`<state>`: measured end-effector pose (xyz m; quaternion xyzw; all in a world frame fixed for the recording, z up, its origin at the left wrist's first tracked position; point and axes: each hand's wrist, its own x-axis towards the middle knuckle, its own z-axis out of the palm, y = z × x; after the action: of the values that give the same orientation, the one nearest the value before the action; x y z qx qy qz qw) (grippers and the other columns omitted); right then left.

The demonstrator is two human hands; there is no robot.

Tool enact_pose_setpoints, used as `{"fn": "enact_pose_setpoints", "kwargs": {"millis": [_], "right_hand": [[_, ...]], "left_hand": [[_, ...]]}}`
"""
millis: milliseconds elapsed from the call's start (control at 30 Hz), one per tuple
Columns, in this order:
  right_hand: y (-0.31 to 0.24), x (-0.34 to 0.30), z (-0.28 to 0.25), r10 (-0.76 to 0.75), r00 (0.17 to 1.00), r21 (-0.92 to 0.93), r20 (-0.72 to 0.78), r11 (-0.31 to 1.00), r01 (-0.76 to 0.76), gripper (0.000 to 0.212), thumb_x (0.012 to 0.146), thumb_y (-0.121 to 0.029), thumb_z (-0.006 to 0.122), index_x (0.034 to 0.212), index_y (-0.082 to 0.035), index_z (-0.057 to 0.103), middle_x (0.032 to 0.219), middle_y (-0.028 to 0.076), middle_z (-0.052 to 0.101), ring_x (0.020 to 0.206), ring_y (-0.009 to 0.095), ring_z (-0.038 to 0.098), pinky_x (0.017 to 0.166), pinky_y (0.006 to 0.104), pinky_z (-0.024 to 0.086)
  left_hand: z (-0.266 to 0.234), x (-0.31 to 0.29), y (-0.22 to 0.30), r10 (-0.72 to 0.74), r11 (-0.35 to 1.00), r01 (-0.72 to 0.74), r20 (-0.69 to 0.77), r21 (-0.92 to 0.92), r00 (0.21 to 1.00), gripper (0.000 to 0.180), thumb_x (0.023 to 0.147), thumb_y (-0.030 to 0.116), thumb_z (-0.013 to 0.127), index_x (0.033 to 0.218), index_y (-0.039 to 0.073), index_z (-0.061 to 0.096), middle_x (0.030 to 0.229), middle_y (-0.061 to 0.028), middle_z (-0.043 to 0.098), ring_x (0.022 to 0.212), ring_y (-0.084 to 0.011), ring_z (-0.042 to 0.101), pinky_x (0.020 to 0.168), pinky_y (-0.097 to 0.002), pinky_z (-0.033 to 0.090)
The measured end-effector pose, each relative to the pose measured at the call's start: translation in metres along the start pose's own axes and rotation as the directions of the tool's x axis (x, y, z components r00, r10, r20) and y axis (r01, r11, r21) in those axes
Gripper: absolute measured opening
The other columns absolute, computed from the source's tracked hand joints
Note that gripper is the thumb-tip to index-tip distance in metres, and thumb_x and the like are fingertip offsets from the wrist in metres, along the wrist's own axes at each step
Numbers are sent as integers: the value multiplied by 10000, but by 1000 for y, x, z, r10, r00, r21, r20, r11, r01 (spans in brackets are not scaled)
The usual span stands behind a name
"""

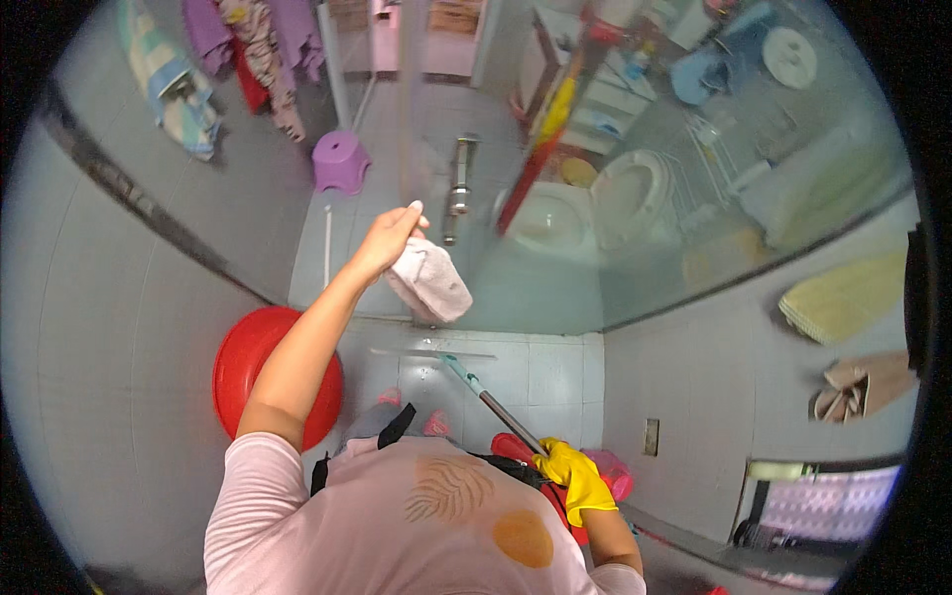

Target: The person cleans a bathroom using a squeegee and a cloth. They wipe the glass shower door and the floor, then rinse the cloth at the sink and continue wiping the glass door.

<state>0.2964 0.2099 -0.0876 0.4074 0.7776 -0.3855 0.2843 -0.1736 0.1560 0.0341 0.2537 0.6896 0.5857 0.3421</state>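
Note:
My left hand (389, 241), bare, is stretched out ahead and closed around a pale pinkish-white cloth (433, 282) that hangs down from it. The fingertips are close to the upright edge of a glass panel and a metal door handle (460, 188); whether they touch the glass I cannot tell. On the right, my right hand (575, 481) wears a yellow rubber glove and grips the pole of a floor squeegee (489, 400). The squeegee's wide, clear-looking blade lies on the white floor tiles near the glass partition, in front of my feet.
A red basin (243, 367) stands by the left wall, partly behind my left arm. Beyond the glass are a purple stool (340, 162) and a toilet (548, 217). Towels (843, 297) hang on the right wall. A pink container (612, 473) is beside my gloved hand.

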Motion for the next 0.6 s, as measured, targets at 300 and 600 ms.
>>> {"fn": "enact_pose_setpoints", "kwargs": {"millis": [300,600], "right_hand": [[-72,144,-29,29,867,499,497,808,-313,337,813,-206,601,1064,10,538,837,99,611,632,119,556,523,222,464],[-262,313,-37,-183,741,713,646,491,-501,199,855,-215,542,922,-31,577,758,74,608,515,125,534,445,230,462]], "left_hand": [[-138,-98,-63,-67,972,-67,-542,-224,838,209,849,136,531,1036,44,516,775,-46,588,657,-87,516,577,-216,412],[-271,-111,-134,-235,943,-24,-711,-333,663,121,863,134,503,929,43,549,785,-34,572,722,-115,532,648,-247,438]]}}
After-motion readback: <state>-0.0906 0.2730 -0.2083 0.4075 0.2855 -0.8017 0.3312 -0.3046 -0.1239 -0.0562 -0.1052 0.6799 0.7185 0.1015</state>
